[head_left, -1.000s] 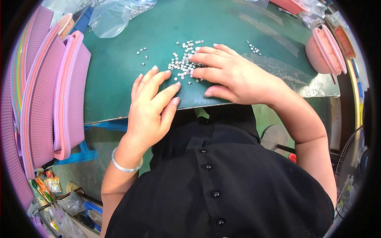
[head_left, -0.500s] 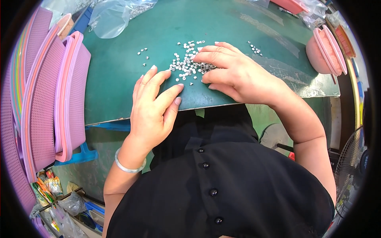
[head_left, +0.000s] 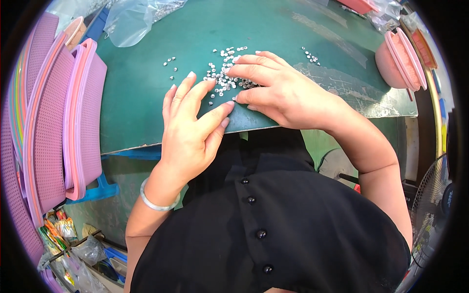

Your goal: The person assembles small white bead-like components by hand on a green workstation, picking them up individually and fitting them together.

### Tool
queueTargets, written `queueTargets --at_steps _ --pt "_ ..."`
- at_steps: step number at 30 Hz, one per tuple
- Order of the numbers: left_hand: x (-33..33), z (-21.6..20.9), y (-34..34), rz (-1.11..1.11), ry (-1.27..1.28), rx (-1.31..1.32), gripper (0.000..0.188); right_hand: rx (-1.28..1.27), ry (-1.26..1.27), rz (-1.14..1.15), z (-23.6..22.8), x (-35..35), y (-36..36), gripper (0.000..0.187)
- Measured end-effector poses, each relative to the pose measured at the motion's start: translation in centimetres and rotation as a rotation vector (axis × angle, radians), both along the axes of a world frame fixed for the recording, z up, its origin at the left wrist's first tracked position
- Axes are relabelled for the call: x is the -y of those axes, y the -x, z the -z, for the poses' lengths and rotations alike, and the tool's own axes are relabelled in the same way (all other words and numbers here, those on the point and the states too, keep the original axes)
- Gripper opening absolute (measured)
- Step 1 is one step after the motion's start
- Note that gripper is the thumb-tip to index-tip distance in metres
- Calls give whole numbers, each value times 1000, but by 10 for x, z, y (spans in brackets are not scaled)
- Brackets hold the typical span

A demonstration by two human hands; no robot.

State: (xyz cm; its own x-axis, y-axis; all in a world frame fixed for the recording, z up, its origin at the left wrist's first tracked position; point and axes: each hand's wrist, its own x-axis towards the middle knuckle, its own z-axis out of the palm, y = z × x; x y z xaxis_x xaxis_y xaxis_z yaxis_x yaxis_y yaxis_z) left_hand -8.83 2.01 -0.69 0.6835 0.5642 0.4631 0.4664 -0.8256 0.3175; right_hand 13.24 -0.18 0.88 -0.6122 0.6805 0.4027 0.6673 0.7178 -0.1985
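Many small silvery-white round pieces, like rhinestones or tiny studs [head_left: 223,78], lie spread in a loose patch on the green tabletop [head_left: 146,97]. My left hand [head_left: 190,122] rests at the patch's near left edge, fingers apart, its fingertips touching the outer pieces. From the right, my right hand [head_left: 278,88] arches over the patch with spread, bent fingers. Its fingertips are among the pieces, and part of a darker cluster is hidden under it. My right index and thumb area comes close to my left fingertips near a single piece. Neither hand visibly grips anything.
Small groups of pieces lie apart at left [head_left: 171,63] and right [head_left: 311,56]. Stacked purple and pink perforated baskets [head_left: 88,117] stand at left. A clear plastic bag [head_left: 129,24] lies far left, a pink bowl-like container [head_left: 391,63] at right. A fan [head_left: 430,210] stands lower right.
My right hand has moved slightly left across the patch, bringing its fingers nearer my left hand. My left fingers have shifted slightly, and the patch looks narrower.
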Motion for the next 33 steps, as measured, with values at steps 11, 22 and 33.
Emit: queueTargets --at_steps 11,22,33 --pt "0 3 6 15 -12 100 21 -76 10 -10 3 -2 1 14" --pt "0 -3 0 -50 14 219 39 -144 -37 12 -23 15 -9 27" --pt "31 -27 -1 -100 24 94 33 0 -114 -431 -134 134 46 15"
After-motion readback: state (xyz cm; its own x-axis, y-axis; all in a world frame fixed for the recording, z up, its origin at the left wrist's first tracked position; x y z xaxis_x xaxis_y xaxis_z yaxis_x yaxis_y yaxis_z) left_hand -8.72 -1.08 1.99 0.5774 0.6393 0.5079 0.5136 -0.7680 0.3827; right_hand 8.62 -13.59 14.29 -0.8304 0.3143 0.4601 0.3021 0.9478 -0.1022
